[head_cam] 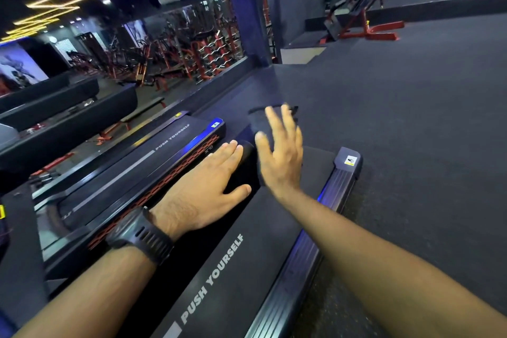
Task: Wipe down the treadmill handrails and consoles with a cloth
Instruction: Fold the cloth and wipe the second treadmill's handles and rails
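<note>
Fingers (274, 129) of the right hand (281, 162) were spread wide and straight, blurred, the palm turned toward the left hand and gripping nothing. Just beyond those fingertips hung the dark cloth (259, 125), also blurred; whether it touched the fingers could not be told. Just beside the right hand, on its thumb side, the left hand (208, 186) lay over the rounded end of the black handrail (245, 162), its fingers nearly straight across the top and its thumb stretched along the near side, so the hand rested on the rail without closing round it. A black watch (140, 233) sat on the left wrist. Below both hands and forearms ran the treadmill belt (214, 277), dark and printed with PUSH YOURSELF in pale letters, with a ribbed side rail (337, 189) edged in blue light under the right forearm. Out past the left hand stood a neighbouring treadmill (164, 145) carrying the same words and a red honeycomb strip. Dark rubber floor (411, 118) spread away to the right of the right hand. Far beyond the left hand's fingertips stood red weight racks (208, 46), and far beyond the right hand a red-framed bench (367, 27).
</note>
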